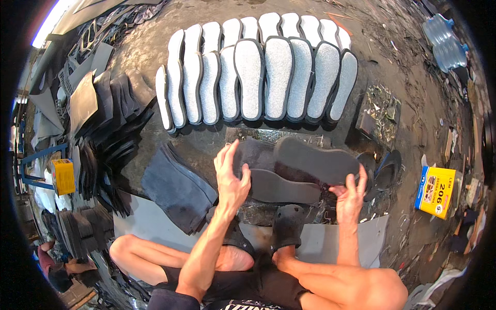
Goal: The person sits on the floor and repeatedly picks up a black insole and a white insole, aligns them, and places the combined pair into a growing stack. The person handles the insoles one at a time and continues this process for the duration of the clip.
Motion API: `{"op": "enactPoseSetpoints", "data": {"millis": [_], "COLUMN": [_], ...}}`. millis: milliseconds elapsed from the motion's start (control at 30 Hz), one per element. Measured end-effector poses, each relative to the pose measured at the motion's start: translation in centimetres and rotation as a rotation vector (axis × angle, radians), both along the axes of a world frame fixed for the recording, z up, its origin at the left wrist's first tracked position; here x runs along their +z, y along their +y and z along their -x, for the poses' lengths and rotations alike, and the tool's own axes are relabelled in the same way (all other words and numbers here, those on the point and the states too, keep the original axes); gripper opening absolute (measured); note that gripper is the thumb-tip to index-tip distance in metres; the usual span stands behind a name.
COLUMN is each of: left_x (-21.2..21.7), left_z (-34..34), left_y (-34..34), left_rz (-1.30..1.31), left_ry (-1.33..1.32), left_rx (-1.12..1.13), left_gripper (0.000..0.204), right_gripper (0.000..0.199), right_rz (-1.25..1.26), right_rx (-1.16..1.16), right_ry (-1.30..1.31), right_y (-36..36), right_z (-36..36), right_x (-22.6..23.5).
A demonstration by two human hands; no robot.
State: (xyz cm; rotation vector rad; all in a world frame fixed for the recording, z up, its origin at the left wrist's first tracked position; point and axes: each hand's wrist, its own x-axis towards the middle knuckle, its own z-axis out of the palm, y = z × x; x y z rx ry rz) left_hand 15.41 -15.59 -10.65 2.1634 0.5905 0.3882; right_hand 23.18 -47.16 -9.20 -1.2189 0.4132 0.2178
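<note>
My right hand [350,194] grips one end of a black shoe sole [318,160], which is tilted over the low work block. My left hand [231,178] is at the block's left side, fingers and thumb spread apart beside a dark rectangular sheet [256,152]; whether it touches the sheet's edge is unclear. Between the hands, a second black sole [285,188] lies flat, nearer to me. Beyond them stand rows of soles with light grey speckled tops [249,80], leaning on one another.
Left of my left hand lies a stack of dark sheets [178,186]. Farther left are piled black sheets [111,103] and a yellow can [63,176]. At right sit black sandals [387,173], a yellow-and-blue tin [435,192], a scrap-covered block [380,113] and a clear plastic bottle [445,44].
</note>
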Motion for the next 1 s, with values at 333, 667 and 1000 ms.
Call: {"op": "enactPoseSetpoints", "data": {"millis": [333, 667, 1000], "left_x": [-1.7, -2.0, -0.9], "left_z": [-1.8, 2.9, 2.6], "left_y": [3.1, 2.3, -2.6], "left_rz": [-0.309, -0.268, 0.925], "left_ry": [-0.096, -0.237, -0.084], "left_rx": [-0.430, -0.346, 0.271], "left_gripper": [0.026, 0.058, 0.054], "right_gripper": [0.065, 0.065, 0.055], "right_rz": [-0.045, -0.242, 0.297], "right_rx": [-0.172, -0.099, 0.293], "right_ry": [0.028, 0.030, -0.081], "right_y": [-5.7, -5.7, 2.9], "right_z": [0.0, -0.5, 0.9], "right_x": [-1.8, -1.6, -0.8]}}
